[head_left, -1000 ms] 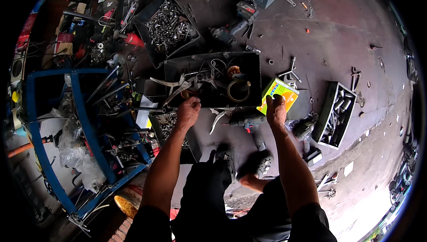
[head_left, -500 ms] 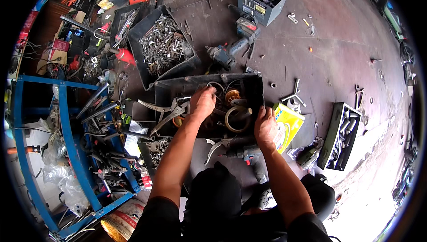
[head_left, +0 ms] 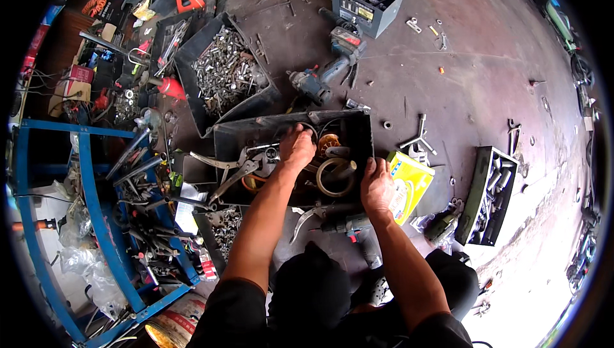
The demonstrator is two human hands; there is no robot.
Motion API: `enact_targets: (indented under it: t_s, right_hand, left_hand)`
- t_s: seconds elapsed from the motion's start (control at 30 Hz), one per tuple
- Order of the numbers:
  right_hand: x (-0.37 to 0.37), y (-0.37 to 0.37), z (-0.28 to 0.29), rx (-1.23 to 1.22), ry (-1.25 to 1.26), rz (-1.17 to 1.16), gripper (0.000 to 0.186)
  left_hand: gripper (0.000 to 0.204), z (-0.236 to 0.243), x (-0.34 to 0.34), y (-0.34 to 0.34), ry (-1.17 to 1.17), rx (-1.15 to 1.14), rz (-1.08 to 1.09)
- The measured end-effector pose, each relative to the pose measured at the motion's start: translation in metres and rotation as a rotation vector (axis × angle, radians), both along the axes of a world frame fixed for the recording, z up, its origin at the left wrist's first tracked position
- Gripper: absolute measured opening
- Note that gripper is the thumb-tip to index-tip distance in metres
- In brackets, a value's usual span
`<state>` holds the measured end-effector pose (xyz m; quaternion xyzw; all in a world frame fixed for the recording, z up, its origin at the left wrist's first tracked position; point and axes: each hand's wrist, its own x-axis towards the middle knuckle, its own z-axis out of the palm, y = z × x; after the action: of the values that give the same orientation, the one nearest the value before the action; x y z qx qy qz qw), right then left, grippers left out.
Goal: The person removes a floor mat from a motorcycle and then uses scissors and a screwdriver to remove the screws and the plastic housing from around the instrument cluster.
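Observation:
A long black bin [head_left: 256, 122] lies in front of me, holding pliers, rings and loose parts. My left hand [head_left: 297, 148] reaches into it near the far wall, fingers curled down beside a dark loop; what they hold is hidden. My right hand [head_left: 377, 185] is at the bin's right wall, thumb and fingers closed on its rim. Locking pliers [head_left: 240, 173] stick out over the left end. To the right of my left hand are a pale tape-like ring [head_left: 323, 180] and an orange-brown round part [head_left: 329, 143]. A yellow box [head_left: 414, 183] lies beside my right hand.
Beyond stands a black tray [head_left: 272, 94] of bolts and sockets, with an impact wrench [head_left: 311, 85] and grey box [head_left: 390, 19] nearby. A cordless drill [head_left: 358, 233] lies close to me. A blue metal frame [head_left: 89, 182] stands left; a narrow socket tray [head_left: 476, 185] is at right.
My left hand has shifted slightly right and deeper along the bin's far side. The whole view has slid a little; my right hand stays at the bin's right wall.

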<state>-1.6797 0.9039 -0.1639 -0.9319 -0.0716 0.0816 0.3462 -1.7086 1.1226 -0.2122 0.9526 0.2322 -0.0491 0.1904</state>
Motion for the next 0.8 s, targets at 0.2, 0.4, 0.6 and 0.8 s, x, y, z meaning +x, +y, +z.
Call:
enact_targets:
  t_s: [0.2,0.4,0.6,0.8]
  right_hand:
    - [-0.001,0.003,0.001,0.0,0.033,0.005,0.028]
    - [0.004,-0.006,-0.002,0.001,0.087,0.01,0.029]
    - [0.001,-0.015,0.035,0.024,0.281,-0.003,0.03]
    - [-0.012,-0.002,-0.007,0.102,-0.135,-0.022,0.017]
  left_hand:
    - [0.027,0.03,-0.01,-0.005,-0.012,0.134,0.024]
    - [0.004,0.08,-0.059,0.025,-0.537,-0.361,0.396]
    - [0.029,0.101,-0.032,0.022,-0.283,-0.083,-0.09]
    - [0.039,0.032,0.011,0.001,0.084,0.098,-0.3]
